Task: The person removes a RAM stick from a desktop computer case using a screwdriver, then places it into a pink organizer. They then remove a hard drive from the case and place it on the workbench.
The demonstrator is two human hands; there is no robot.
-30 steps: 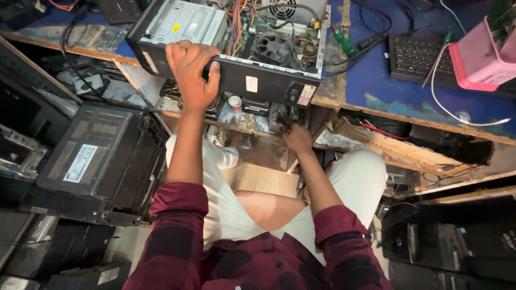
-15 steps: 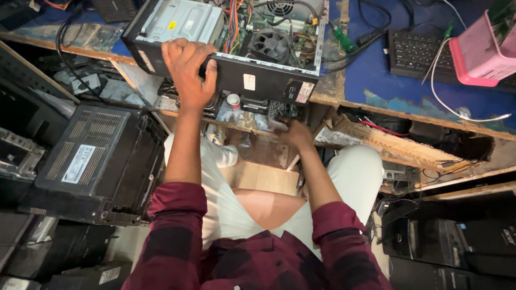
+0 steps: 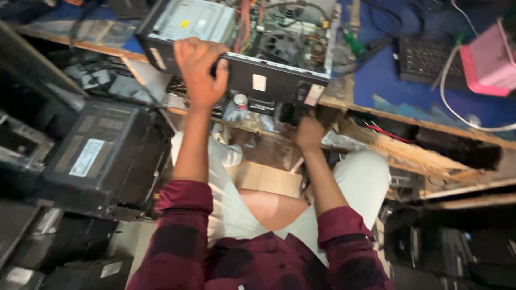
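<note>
An open desktop computer case [image 3: 269, 78] lies on its side at the front edge of a blue workbench [image 3: 376, 80], its drive, fan and coloured wires showing on top. My left hand [image 3: 200, 72] grips the case's near top edge. My right hand [image 3: 307, 131] reaches below the bench edge to the lower front of the case, fingers curled; what it holds is hidden. Both sleeves are dark red plaid.
A black computer case [image 3: 99, 156] sits at my left knee, with more dark cases lower left and lower right. On the bench lie a black keyboard [image 3: 424, 59], a pink box [image 3: 489, 64] and a white cable [image 3: 457, 107]. The wooden bench front [image 3: 408, 153] is splintered.
The view has shifted slightly; both hands stay on the case, the left still gripping its top edge and the right still at its lower front.
</note>
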